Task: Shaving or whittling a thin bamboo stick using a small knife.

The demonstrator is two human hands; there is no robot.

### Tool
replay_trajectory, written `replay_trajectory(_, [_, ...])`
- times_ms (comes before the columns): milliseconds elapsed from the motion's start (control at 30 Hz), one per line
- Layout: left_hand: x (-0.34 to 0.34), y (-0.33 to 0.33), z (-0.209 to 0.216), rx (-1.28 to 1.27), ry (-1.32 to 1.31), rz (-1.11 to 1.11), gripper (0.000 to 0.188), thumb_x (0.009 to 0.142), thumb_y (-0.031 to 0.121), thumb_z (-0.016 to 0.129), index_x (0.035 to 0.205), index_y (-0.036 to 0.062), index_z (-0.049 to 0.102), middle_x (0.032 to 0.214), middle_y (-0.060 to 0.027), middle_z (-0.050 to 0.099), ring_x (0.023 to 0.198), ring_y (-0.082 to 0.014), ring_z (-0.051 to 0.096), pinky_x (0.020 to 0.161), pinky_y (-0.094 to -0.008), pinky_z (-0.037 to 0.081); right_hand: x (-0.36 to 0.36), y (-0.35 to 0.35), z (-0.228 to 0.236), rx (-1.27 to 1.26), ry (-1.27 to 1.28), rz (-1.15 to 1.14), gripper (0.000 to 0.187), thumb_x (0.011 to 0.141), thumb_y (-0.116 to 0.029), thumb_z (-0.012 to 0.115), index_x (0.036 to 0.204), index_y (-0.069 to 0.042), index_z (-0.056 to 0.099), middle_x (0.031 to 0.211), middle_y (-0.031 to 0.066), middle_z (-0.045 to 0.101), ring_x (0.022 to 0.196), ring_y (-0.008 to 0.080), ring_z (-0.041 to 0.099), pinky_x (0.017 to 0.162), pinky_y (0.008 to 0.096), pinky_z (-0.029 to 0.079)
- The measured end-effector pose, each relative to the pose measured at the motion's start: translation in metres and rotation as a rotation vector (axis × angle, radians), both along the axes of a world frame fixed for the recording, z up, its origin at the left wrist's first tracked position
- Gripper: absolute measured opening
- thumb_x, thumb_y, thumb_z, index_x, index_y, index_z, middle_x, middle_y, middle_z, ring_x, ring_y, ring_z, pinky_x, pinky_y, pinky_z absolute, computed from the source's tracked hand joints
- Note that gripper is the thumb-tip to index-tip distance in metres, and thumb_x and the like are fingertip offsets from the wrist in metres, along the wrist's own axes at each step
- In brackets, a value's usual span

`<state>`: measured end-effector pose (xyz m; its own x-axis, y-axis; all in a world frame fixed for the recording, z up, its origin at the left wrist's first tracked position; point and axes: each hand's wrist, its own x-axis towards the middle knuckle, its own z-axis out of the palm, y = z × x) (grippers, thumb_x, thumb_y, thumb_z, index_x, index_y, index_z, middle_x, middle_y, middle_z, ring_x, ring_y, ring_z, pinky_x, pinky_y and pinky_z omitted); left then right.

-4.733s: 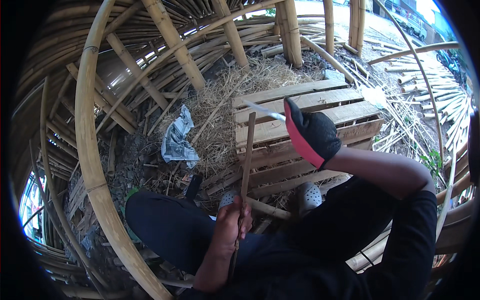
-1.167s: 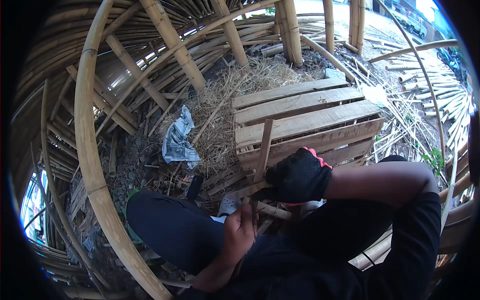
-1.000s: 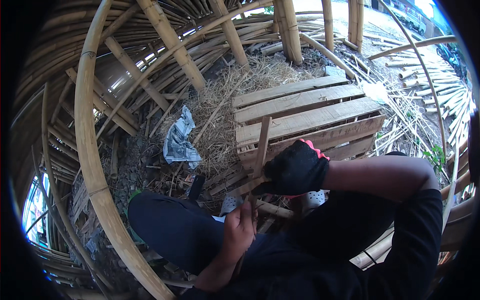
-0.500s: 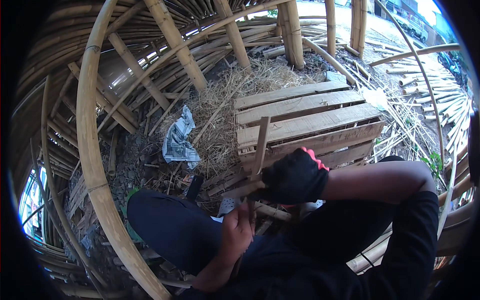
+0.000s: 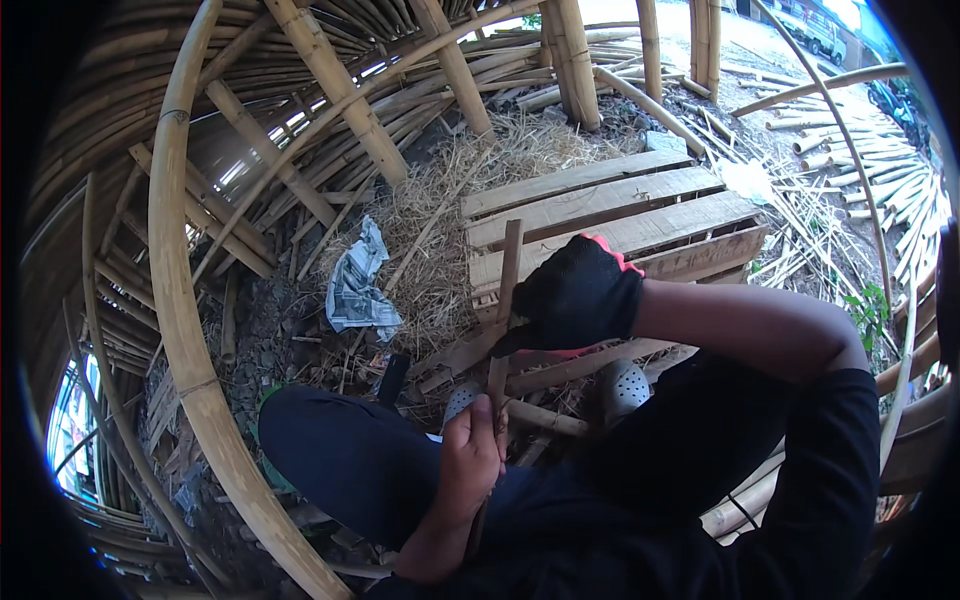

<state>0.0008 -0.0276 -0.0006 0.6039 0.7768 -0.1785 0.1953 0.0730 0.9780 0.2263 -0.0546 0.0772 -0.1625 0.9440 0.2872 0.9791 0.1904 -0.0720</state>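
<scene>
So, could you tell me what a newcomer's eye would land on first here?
Probably the right hand in its black glove with red trim, at the centre, gripping a thin bamboo strip. The bare left hand holds the strip lower down. Behind them lies a wooden pallet, and a thick curved bamboo pole sweeps down the left.

ground [image 5: 262, 330]: bare dirt | on it: wooden pallet [image 5: 610, 215], straw heap [image 5: 450, 200], crumpled newspaper [image 5: 358, 285], loose bamboo poles [image 5: 850, 165]
</scene>
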Motion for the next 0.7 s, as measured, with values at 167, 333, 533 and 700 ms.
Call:
replay_trajectory(167, [0.0, -0.002, -0.003, -0.001, -0.019, -0.003, 0.045, 0.106, 0.038, 0.031, 0.082, 0.0067, 0.052, 0.049, 0.0023, 0.041, 0.038, -0.0052, 0.035, 0.038, -0.0199, 0.029, -0.005, -0.009, -0.018, 0.155, -0.013, 0.031, 0.054, 0.084, -0.063, 0.056, 0.075, -0.012, 0.07, 0.066, 0.0089, 0.067, 0.059, 0.0287, 0.066, 0.056, 0.0404, 0.05])
replay_trajectory(333, [0.001, 0.006, -0.001, -0.031, -0.065, -0.016, 0.045, 0.106, 0.037, 0.03, 0.081, 0.0072, 0.051, 0.049, 0.0024, 0.04, 0.038, -0.0052, 0.035, 0.038, -0.0199, 0.028, -0.013, -0.002, -0.011, 0.025, 0.058, -0.035, 0.051, 0.084, -0.061, 0.057, 0.078, -0.012, 0.071, 0.068, 0.0088, 0.067, 0.061, 0.0285, 0.067, 0.056, 0.0399, 0.051])
replay_trajectory(533, [0.004, 0.004, 0.003, -0.06, -0.052, -0.002, 0.044, 0.106, 0.035, 0.03, 0.08, 0.0073, 0.05, 0.048, 0.0019, 0.039, 0.037, -0.0061, 0.034, 0.038, -0.0209, 0.028, -0.008, 0.002, 0.005, -0.008, 0.024, -0.11, 0.05, 0.081, -0.064, 0.058, 0.077, -0.016, 0.072, 0.067, 0.0055, 0.067, 0.061, 0.0261, 0.068, 0.057, 0.0381, 0.053])
replay_trajectory(700, [-0.002, -0.001, -0.002, -0.06, -0.051, -0.042, 0.044, 0.106, 0.037, 0.029, 0.08, 0.0073, 0.049, 0.048, 0.0016, 0.038, 0.036, -0.0063, 0.033, 0.037, -0.0215, 0.027, -0.003, -0.006, -0.017, 0.144, 0.061, 0.084, 0.051, 0.083, -0.062, 0.057, 0.074, -0.013, 0.07, 0.063, 0.0079, 0.065, 0.059, 0.0268, 0.067, 0.055, 0.0392, 0.051])
